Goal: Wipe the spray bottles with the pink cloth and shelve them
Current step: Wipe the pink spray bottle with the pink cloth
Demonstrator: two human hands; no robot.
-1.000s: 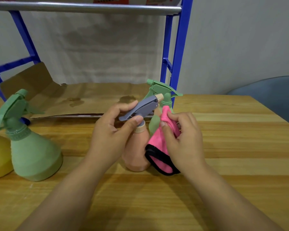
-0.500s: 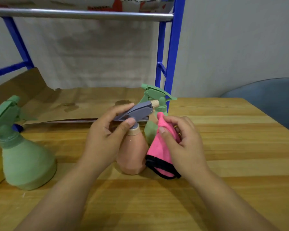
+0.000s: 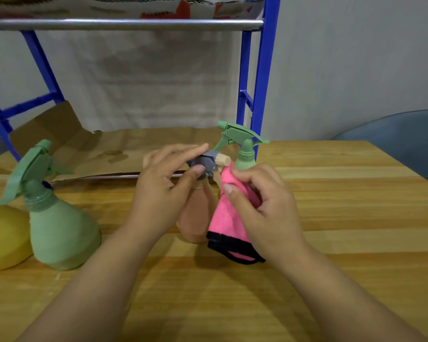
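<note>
A peach spray bottle point(image 3: 194, 218) with a grey trigger head point(image 3: 204, 163) stands on the wooden table point(image 3: 344, 218). My left hand point(image 3: 163, 191) pinches that grey head between thumb and fingers. My right hand point(image 3: 260, 206) grips the pink cloth point(image 3: 226, 218) with a black hem and presses it against the bottle's neck and trigger. A small green spray bottle point(image 3: 244, 149) stands just behind, partly hidden by my right hand. A larger green spray bottle point(image 3: 57, 223) stands at the left, next to a yellow bottle point(image 3: 3, 238) cut off by the frame edge.
A blue metal shelf rack point(image 3: 257, 82) stands at the table's back, its lower level lined with brown cardboard point(image 3: 124, 149) and a steel rail point(image 3: 124, 23) across the top. A blue-grey chair back point(image 3: 400, 141) shows at the right.
The camera has moved closer. My left hand has turned the grey spray head and the pink cloth has slid up against the trigger.
</note>
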